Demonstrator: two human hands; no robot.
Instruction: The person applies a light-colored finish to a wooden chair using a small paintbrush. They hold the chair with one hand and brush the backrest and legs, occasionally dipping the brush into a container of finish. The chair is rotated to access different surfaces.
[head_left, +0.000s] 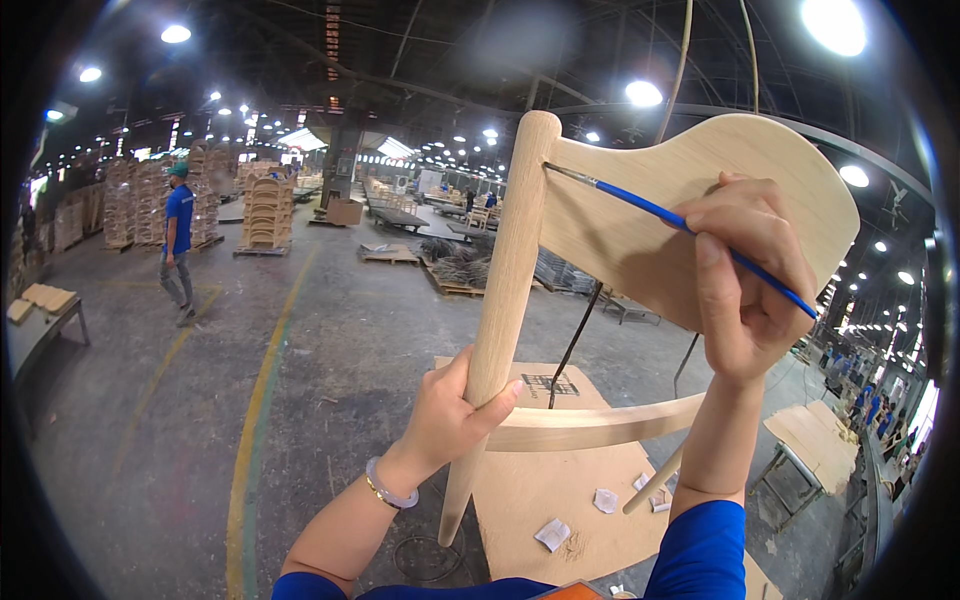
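Observation:
An unpainted wooden chair back frame hangs or stands in front of me. Its round post tilts slightly, and a broad curved backrest panel joins it near the top. Lower down, a curved crossbar runs to the right. My left hand is wrapped round the lower part of the post. Between the fingers of my right hand is a thin paintbrush with a blue handle. Its bristle tip touches or nearly touches the joint between post and panel. Part of the panel lies hidden behind my right hand.
Below the frame lies a brown cardboard sheet with crumpled paper pieces. Thin dark rods show behind the frame. A person in blue is at the left, near stacked wooden parts. A board-topped table stands right.

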